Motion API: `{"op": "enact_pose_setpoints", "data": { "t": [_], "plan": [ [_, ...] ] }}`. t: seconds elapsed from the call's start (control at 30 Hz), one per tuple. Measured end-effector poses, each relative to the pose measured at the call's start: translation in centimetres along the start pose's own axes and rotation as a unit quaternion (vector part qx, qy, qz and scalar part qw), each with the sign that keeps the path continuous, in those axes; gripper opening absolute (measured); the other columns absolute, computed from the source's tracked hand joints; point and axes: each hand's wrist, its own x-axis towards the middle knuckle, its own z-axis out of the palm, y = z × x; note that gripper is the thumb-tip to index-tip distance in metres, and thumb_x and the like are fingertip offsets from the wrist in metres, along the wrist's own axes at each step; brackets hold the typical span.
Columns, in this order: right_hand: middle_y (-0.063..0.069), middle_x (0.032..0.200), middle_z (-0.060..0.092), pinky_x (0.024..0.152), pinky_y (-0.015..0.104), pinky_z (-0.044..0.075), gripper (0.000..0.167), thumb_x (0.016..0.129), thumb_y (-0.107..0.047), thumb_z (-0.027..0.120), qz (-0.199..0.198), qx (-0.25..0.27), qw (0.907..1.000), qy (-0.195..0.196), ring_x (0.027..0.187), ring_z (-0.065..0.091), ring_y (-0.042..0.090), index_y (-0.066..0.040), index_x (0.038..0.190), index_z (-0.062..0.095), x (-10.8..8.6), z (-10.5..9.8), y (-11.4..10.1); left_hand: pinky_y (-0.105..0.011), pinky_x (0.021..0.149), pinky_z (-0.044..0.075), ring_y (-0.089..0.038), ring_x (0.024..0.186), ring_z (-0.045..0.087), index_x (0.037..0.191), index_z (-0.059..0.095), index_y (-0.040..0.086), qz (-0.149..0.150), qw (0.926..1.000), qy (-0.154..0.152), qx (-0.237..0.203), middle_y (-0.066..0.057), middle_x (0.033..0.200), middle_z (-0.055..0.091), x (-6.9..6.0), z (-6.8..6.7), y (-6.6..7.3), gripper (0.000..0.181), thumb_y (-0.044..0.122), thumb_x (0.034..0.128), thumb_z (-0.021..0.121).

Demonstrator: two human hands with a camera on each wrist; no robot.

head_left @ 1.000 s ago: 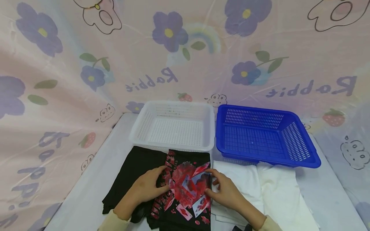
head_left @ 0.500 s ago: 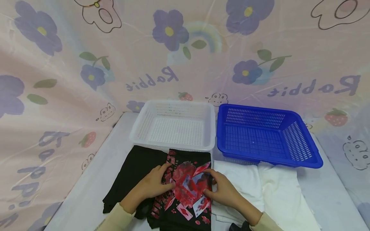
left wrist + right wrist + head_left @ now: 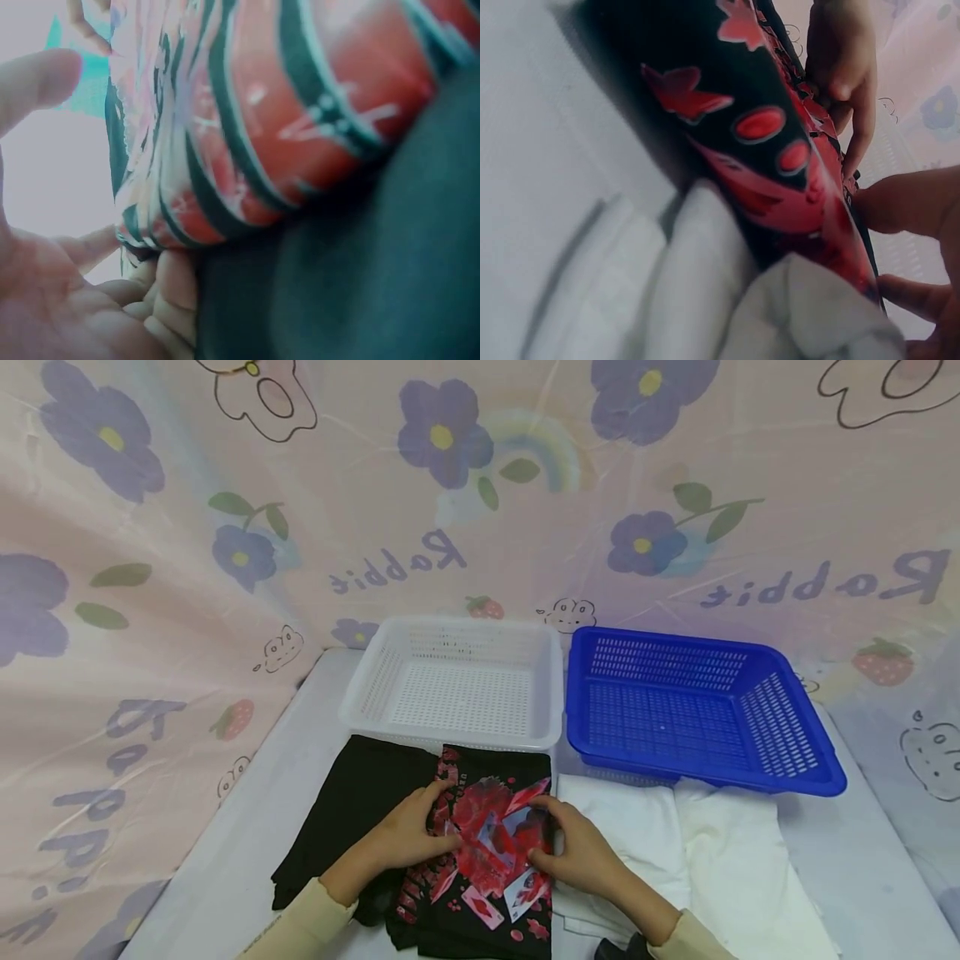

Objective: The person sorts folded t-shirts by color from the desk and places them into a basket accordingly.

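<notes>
A folded black garment with a red floral print (image 3: 487, 860) lies at the front middle in the head view. My left hand (image 3: 408, 831) holds its left edge, and in the left wrist view the fingers of that hand (image 3: 82, 307) curl at the edge of the printed cloth (image 3: 270, 112). The right edge is gripped by my right hand (image 3: 581, 852), thumb and index finger spread along it. In the right wrist view, fingertips of the right hand (image 3: 922, 247) meet the side of the printed cloth (image 3: 765, 172). What lies under the cloth is hidden.
Behind the garments stand a white basket (image 3: 450, 739) and a blue basket (image 3: 697, 772), side by side. Plain black cloth (image 3: 356, 802) lies on the left, white cloths (image 3: 727, 860) on the right. A patterned sheet (image 3: 480, 527) hangs behind the white table (image 3: 247, 827).
My left hand has shifted slightly right, its thumb farther over the print. The right hand keeps nearly the same place on the garment. The head view has moved a little.
</notes>
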Motion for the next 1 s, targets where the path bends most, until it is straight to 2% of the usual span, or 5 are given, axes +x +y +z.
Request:
{"op": "enact_pose_setpoints", "data": {
  "t": [0.23, 0.5, 0.73, 0.93, 1.0],
  "plan": [
    [-0.001, 0.11, 0.064, 0.074, 0.028, 0.049, 0.063, 0.073, -0.021, 0.079, -0.001, 0.017, 0.9998, -0.009, 0.088, 0.059, 0.01, -0.015, 0.13, 0.053, 0.2, -0.2, -0.2, -0.05, 0.091, 0.047, -0.03, 0.118, 0.051, 0.146, 0.034, 0.016, 0.033, 0.9992, 0.02, -0.007, -0.016, 0.131, 0.05, 0.3, 0.3, -0.6, 0.086, 0.024, 0.0745, 0.08],
    [0.005, 0.101, 0.062, 0.063, 0.02, 0.049, 0.061, 0.075, -0.01, 0.077, -0.006, 0.066, 0.9973, -0.032, 0.073, 0.057, 0.005, -0.011, 0.131, 0.052, 0.6, -0.2, -0.4, -0.043, 0.079, 0.051, -0.026, 0.1, 0.06, 0.145, 0.035, 0.013, -0.015, 0.9996, 0.025, 0.006, -0.017, 0.116, 0.061, 0.2, 0.1, 0.4, 0.088, 0.023, 0.0718, 0.083],
    [0.01, 0.108, 0.061, 0.065, 0.021, 0.052, 0.061, 0.075, -0.008, 0.078, -0.007, 0.088, 0.9957, -0.029, 0.077, 0.06, 0.007, -0.011, 0.131, 0.052, 0.6, 0.2, -0.6, -0.031, 0.055, 0.043, -0.013, 0.059, 0.053, 0.146, 0.029, 0.007, -0.04, 0.9985, 0.005, 0.036, -0.002, 0.074, 0.059, 0.1, 0.3, 1.6, 0.089, 0.022, 0.0752, 0.08],
    [0.004, 0.108, 0.062, 0.065, 0.022, 0.048, 0.06, 0.072, -0.011, 0.08, -0.001, 0.053, 0.9986, 0.0, 0.078, 0.057, 0.008, -0.018, 0.127, 0.056, 0.5, 0.2, -0.9, -0.037, 0.072, 0.047, -0.02, 0.091, 0.058, 0.147, 0.031, 0.013, 0.016, 0.9999, -0.006, -0.002, -0.013, 0.112, 0.061, 0.6, 0.6, 0.9, 0.083, 0.017, 0.0784, 0.077],
    [0.004, 0.109, 0.062, 0.064, 0.022, 0.047, 0.06, 0.072, -0.011, 0.08, 0.006, 0.052, 0.9986, 0.004, 0.077, 0.056, 0.009, -0.02, 0.126, 0.056, 0.4, 0.2, -1.0, -0.037, 0.071, 0.047, -0.019, 0.089, 0.057, 0.148, 0.031, 0.015, 0.02, 0.999, -0.018, -0.035, -0.017, 0.125, 0.055, 0.7, 0.6, 0.5, 0.082, 0.016, 0.0799, 0.076]
  ]
}}
